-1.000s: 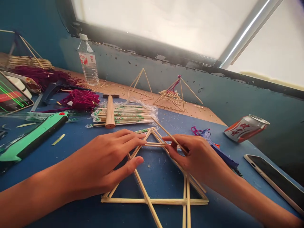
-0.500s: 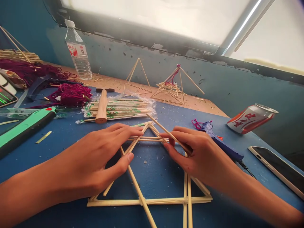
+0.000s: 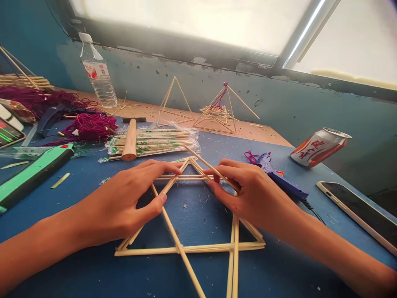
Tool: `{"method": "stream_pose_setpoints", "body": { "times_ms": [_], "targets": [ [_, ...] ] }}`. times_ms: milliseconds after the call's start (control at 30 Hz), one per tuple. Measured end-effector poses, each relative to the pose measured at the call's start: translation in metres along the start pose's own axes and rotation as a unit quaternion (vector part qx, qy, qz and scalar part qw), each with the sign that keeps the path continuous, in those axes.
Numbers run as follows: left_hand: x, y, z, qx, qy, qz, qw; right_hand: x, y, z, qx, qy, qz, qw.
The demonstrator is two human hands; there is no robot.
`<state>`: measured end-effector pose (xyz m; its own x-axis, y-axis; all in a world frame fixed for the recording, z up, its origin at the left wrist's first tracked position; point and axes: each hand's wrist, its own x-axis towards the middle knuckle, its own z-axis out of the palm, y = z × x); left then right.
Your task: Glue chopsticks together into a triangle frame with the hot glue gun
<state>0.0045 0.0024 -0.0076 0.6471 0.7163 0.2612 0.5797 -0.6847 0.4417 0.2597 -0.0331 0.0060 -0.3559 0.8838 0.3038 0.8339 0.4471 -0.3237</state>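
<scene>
A flat triangle frame of bamboo sticks point(image 3: 186, 248) lies on the blue table point(image 3: 77, 194) in front of me, with extra sticks laid across it. My left hand point(image 3: 130, 198) rests on the frame's left side, fingers stretched toward the top corner and thumb pressing a slanted stick. My right hand point(image 3: 245, 190) sits on the right side and pinches a loose bamboo stick point(image 3: 198, 159) that points up and left past the apex.
A bag of wrapped chopsticks point(image 3: 155, 140) with a wooden mallet point(image 3: 130, 140) lies behind the frame. Two stick pyramids point(image 3: 217, 109) stand by the wall. A blue glue gun point(image 3: 279, 178), tipped can point(image 3: 319, 147), phone point(image 3: 362, 215), water bottle point(image 3: 97, 74), purple yarn point(image 3: 89, 126) and green tool point(image 3: 34, 174) surround it.
The view has shifted slightly; both hands stay on the frame. My left thumb has slid a little along the slanted stick, and the right hand keeps its pinch on the loose stick.
</scene>
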Motion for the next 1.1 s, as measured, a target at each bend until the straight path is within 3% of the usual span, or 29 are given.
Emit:
{"method": "stream_pose_setpoints", "body": {
  "times_ms": [1100],
  "targets": [
    [-0.0034, 0.004, -0.0043, -0.045, -0.05, -0.014, 0.998, -0.0053, 0.0049, 0.0023, 0.007, 0.018, -0.026, 0.999]
  ]
}}
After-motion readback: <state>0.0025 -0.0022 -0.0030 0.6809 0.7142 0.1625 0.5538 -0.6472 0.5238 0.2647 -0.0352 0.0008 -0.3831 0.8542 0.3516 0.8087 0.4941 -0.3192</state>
